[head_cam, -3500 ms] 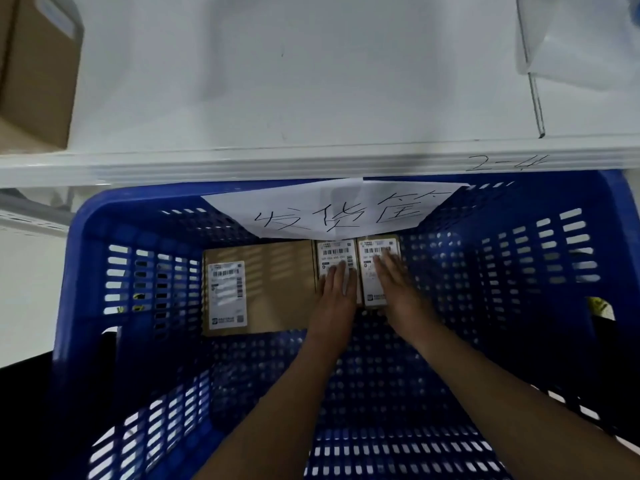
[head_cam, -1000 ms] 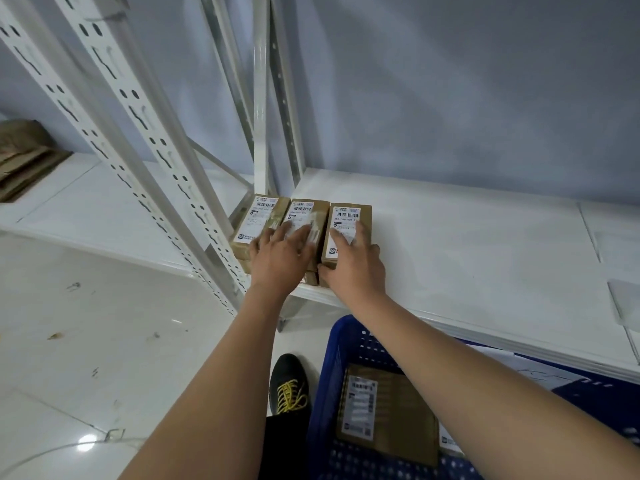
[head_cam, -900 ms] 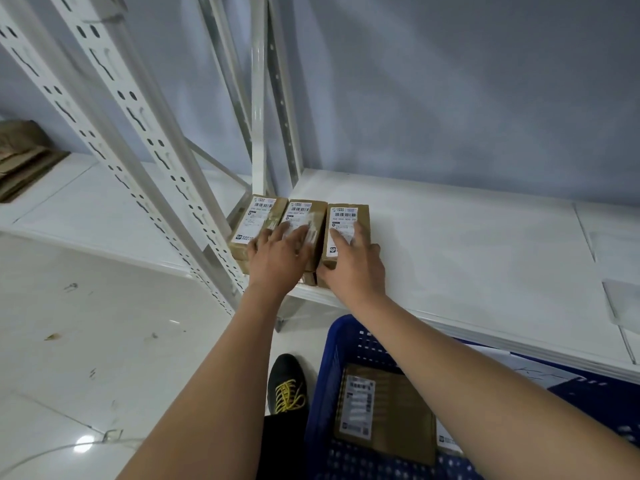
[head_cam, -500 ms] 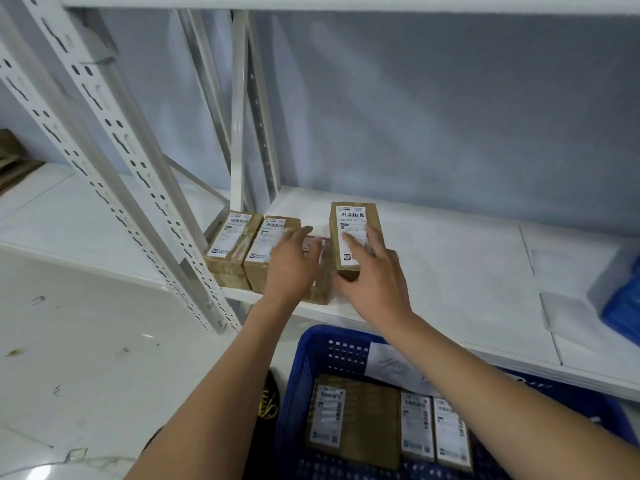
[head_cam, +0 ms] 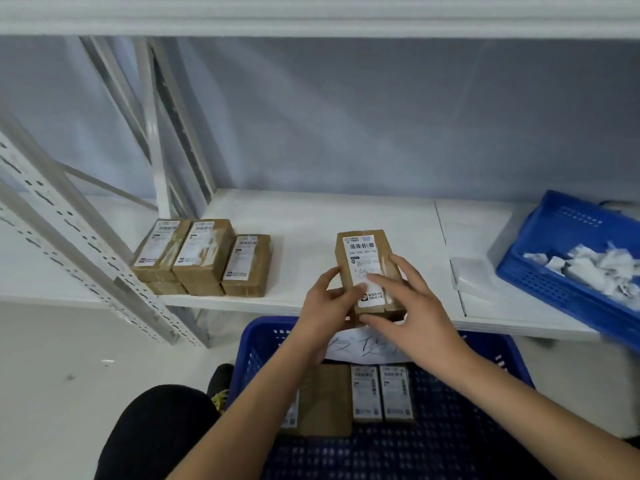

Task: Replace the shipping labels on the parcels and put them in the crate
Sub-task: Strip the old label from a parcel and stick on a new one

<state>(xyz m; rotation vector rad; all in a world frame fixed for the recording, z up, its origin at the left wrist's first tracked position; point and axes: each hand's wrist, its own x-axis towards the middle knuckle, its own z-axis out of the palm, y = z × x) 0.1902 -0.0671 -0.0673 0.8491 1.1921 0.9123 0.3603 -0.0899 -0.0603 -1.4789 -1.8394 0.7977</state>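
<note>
- Left hand (head_cam: pixel 323 308): fingers curled round the left side and lower end of a small brown parcel (head_cam: pixel 367 271), thumb against its left edge. The grip carries the parcel.
- Right hand (head_cam: pixel 405 306): fingers spread and nearly straight. The forefinger lies across the parcel's white shipping label (head_cam: pixel 365 268), its tip on the lower half; the thumb runs under the parcel's near end; the other fingers reach along its right edge. Whether these press or merely touch cannot be told.
- Parcel position: held above the front edge of the white shelf (head_cam: pixel 329 220), label face up, directly over the far rim of the blue crate (head_cam: pixel 256 344).
- Label text: a barcode at the top, a number line below it reading roughly "350-050 405 221", and a dark logo with small characters at the bottom corner, too small to read.
- Crate contents: one larger flat brown parcel (head_cam: pixel 325 400) and two small labelled parcels (head_cam: pixel 381 393) side by side, touching. A white sheet (head_cam: pixel 363 348) with handwritten characters hangs inside the far wall, partly hidden by the hands.
- Shelf, left: a stack of small labelled parcels (head_cam: pixel 204 258), three on top, more beneath, just beside the rack upright (head_cam: pixel 69 237).
- Shelf, right: a blue tray (head_cam: pixel 540 268) holding crumpled white paper scraps (head_cam: pixel 595 265), with a clear flat sleeve (head_cam: pixel 474 275) beside it.
</note>
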